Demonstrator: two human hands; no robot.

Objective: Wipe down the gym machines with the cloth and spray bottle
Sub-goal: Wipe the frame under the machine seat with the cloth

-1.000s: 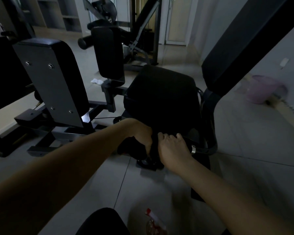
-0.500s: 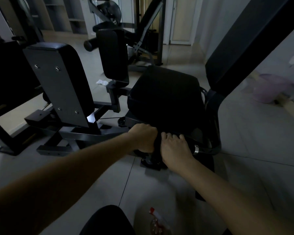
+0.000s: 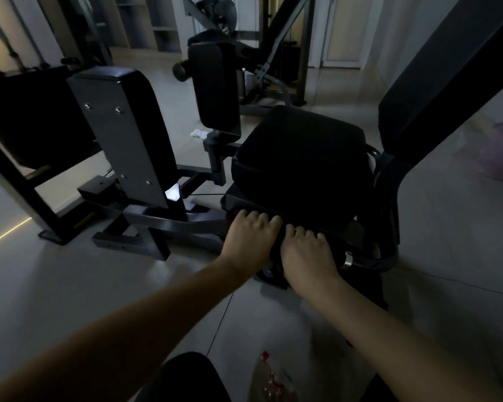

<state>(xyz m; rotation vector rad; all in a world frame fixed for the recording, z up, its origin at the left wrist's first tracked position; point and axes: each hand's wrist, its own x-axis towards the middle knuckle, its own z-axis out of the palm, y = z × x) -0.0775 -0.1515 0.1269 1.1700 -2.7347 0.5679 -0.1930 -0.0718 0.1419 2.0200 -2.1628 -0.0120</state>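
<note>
Left hand [image 3: 250, 240] and right hand [image 3: 310, 252] clutched the dark cloth [image 3: 277, 254] side by side against the near edge of the seat [image 3: 299, 169], which ran away ahead; the spray bottle [image 3: 270, 380] sat on the floor behind them.

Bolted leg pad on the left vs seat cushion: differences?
The leg pad stands upright, its grey bolted backing facing the camera; the seat cushion lies roughly flat, plain black. The left hand and right hand grip a dark cloth at the seat cushion's front edge; neither touches the leg pad. Both are black-padded.
</note>
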